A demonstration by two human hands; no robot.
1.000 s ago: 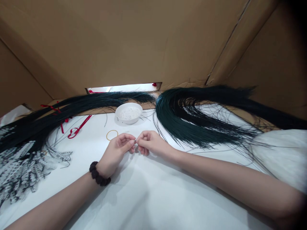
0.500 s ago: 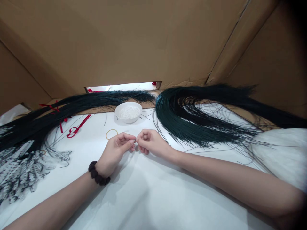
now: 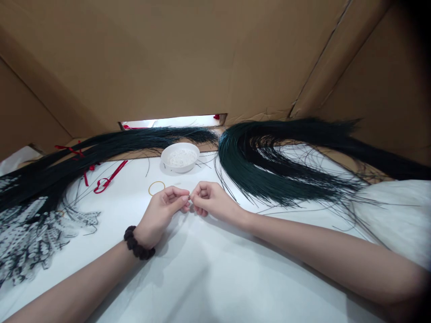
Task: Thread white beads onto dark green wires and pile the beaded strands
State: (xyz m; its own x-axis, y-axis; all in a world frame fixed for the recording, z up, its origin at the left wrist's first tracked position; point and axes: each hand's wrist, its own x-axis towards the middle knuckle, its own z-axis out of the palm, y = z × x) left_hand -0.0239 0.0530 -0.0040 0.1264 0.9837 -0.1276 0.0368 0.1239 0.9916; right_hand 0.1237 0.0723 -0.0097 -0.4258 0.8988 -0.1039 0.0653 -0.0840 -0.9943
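My left hand and my right hand meet fingertip to fingertip over the white tabletop. Both are closed in a pinch. A tiny dark bit shows between the fingertips, too small to name. Just behind the left hand lies a thin yellow rubber band, flat on the white cover. Beyond the hands stands a shallow white bowl with small clear-white pieces inside. To the right of my right hand, a thick bundle of dark green strands curves round in a bend.
Another dark strand bundle stretches left along the cardboard wall. White-tipped strands spread at the left edge. A red ribbon lies near them. White, sheer material sits at the right. The wall has a low slot.
Almost nothing differs. The fingertips of both hands have shifted very slightly where they meet; everything else stays in place.
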